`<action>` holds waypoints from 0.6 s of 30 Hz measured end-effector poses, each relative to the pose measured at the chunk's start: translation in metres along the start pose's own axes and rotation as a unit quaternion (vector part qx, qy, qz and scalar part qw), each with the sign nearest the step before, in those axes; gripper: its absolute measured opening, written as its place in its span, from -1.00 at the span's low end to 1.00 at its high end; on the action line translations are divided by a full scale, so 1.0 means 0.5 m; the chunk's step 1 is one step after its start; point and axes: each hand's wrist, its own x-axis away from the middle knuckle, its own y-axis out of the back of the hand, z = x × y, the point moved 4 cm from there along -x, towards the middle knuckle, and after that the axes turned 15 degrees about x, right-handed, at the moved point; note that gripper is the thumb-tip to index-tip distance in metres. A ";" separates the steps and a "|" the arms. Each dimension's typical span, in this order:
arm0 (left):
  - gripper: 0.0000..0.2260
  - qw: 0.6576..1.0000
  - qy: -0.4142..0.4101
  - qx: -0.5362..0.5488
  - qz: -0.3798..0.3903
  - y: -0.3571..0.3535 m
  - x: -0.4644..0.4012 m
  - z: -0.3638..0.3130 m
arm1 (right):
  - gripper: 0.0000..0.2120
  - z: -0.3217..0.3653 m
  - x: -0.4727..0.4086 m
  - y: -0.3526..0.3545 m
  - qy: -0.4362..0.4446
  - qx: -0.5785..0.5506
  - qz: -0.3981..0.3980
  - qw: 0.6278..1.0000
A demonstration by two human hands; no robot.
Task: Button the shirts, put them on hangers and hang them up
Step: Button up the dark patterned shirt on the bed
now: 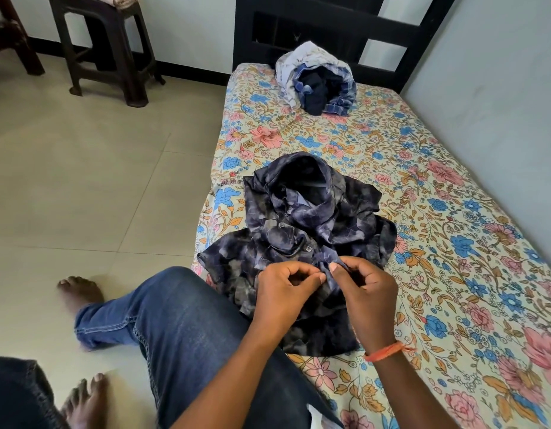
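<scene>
A dark navy and grey mottled shirt [311, 218] lies rumpled on the bed, collar away from me, with small buttons showing down its front. My left hand [283, 289] and my right hand [365, 292] meet at the lower front of the shirt. Both pinch the placket fabric between thumb and fingers, fingertips almost touching. A pile of other shirts [317, 78], white, blue checked and dark, sits near the headboard. No hanger is in view.
The bed has a floral sheet [438, 193] and a dark headboard [329, 23]; a pale wall runs along its right side. My knee in blue jeans [181, 329] rests on the bed's edge. A dark stool [110, 48] stands on the tiled floor at left.
</scene>
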 end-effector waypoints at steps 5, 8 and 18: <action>-0.87 0.995 -0.038 -0.084 -0.042 0.005 0.002 0.002 | -0.98 0.016 0.004 0.012 0.097 0.057 -0.072 0.991; -0.86 0.990 -0.065 -0.122 -0.027 -0.003 0.004 -0.003 | -0.97 0.026 0.015 0.005 0.209 0.149 -0.102 0.961; -0.91 0.998 -0.048 -0.036 0.025 -0.009 0.004 0.000 | -0.85 -0.012 0.016 -0.022 0.211 0.165 -0.018 0.963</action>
